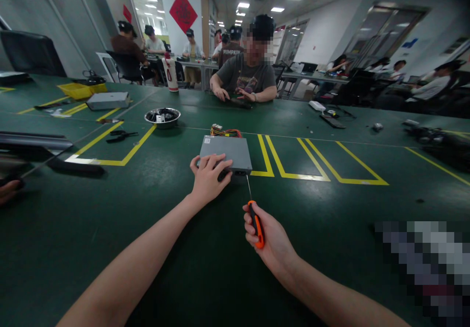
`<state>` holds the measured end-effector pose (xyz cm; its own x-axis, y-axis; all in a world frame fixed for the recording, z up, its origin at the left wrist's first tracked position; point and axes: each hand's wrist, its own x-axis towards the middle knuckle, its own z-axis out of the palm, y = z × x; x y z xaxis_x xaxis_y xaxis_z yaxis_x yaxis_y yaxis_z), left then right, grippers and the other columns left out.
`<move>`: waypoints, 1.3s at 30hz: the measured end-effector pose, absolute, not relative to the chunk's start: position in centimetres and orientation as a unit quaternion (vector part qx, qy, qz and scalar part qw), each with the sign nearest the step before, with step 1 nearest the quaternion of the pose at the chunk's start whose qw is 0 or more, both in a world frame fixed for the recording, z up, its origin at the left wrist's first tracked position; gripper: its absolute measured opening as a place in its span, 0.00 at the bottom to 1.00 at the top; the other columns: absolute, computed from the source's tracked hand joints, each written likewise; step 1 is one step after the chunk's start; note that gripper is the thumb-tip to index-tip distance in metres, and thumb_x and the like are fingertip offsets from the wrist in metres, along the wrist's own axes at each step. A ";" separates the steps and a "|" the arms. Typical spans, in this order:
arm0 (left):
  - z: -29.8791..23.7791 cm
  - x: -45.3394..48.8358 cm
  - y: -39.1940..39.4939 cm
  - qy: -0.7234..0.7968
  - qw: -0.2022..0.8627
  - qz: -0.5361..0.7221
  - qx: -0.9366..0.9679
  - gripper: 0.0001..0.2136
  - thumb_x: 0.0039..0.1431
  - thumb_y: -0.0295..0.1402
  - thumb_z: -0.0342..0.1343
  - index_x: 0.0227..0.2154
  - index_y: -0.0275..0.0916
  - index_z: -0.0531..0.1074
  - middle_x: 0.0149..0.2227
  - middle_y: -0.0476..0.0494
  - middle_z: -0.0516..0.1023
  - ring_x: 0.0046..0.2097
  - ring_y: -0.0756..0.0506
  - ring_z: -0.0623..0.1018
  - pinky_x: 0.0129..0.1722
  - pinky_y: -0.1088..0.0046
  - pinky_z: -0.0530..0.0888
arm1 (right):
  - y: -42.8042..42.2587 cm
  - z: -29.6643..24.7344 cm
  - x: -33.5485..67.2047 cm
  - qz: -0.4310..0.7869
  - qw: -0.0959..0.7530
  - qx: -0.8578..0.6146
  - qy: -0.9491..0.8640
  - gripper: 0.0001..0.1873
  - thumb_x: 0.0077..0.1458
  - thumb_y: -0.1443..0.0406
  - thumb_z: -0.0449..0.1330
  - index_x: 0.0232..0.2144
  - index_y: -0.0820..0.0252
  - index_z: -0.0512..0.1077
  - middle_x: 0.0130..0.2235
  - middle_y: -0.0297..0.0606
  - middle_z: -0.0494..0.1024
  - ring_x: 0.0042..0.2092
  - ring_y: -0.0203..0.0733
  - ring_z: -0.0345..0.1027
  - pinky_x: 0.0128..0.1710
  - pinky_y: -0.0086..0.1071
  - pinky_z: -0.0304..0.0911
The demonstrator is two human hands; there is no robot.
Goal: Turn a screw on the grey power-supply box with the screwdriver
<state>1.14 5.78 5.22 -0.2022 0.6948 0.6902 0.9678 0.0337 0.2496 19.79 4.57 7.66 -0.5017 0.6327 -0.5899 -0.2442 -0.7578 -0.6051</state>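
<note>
A grey metal power supply unit (229, 151) lies on the green table, with a bundle of coloured wires (227, 131) coming out at its far side. My left hand (210, 176) grips its left front part, the fingers bent over the top and the thumb at the front edge. In my right hand (266, 226) is an orange and black screwdriver (257, 224), the fingers wrapped round its handle. Its thin shaft points up to the right front corner of the unit. Whether the tip touches a screw there is too small to tell.
A metal bowl (162, 117) with small parts stands beyond to the left, near black pliers (121, 135). Farther left are another grey box (108, 100) and a yellow tray (81, 91). Yellow tape (304, 176) marks the table. A person (244, 75) sits opposite.
</note>
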 end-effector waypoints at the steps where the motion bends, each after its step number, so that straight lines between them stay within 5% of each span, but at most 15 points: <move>1: 5.2 1.1 5.8 -0.691 0.195 -0.351 -0.601 0.11 0.54 0.36 0.54 0.41 0.50 0.70 0.49 0.48 0.71 0.52 0.40 0.66 0.53 0.53 0.49 | 4.6 7.6 19.8 0.835 0.263 -0.426 -0.229 0.10 0.56 0.63 0.52 0.30 0.65 0.69 0.23 0.31 0.64 0.20 0.25 0.53 0.15 0.19 0.47; 12: 5.2 1.2 5.8 -0.693 0.194 -0.350 -0.599 0.11 0.54 0.36 0.53 0.41 0.50 0.69 0.49 0.48 0.71 0.52 0.41 0.64 0.53 0.53 0.49 | 4.9 7.5 19.9 0.813 0.291 -0.439 -0.248 0.05 0.51 0.65 0.58 0.28 0.63 0.67 0.27 0.32 0.67 0.23 0.26 0.57 0.16 0.19 0.50; 23: 5.3 1.2 5.8 -0.694 0.194 -0.349 -0.600 0.11 0.54 0.36 0.54 0.41 0.50 0.70 0.48 0.49 0.72 0.52 0.40 0.65 0.52 0.53 0.50 | 5.2 7.2 19.8 0.834 0.259 -0.428 -0.231 0.13 0.56 0.60 0.52 0.37 0.64 0.70 0.26 0.32 0.66 0.23 0.28 0.58 0.19 0.22 0.56; 30: 5.4 1.2 5.7 -0.693 0.193 -0.347 -0.602 0.10 0.54 0.36 0.54 0.41 0.50 0.70 0.49 0.49 0.71 0.52 0.41 0.65 0.53 0.54 0.50 | 5.1 8.0 20.1 0.817 0.286 -0.441 -0.236 0.05 0.52 0.66 0.57 0.29 0.64 0.68 0.28 0.33 0.67 0.23 0.26 0.58 0.17 0.19 0.52; 39: 5.5 1.2 5.7 -0.692 0.193 -0.350 -0.602 0.10 0.54 0.36 0.54 0.41 0.50 0.70 0.49 0.48 0.71 0.52 0.40 0.65 0.52 0.53 0.51 | 5.1 7.9 19.9 0.821 0.262 -0.454 -0.229 0.11 0.55 0.61 0.52 0.35 0.62 0.70 0.26 0.32 0.66 0.23 0.28 0.58 0.20 0.22 0.57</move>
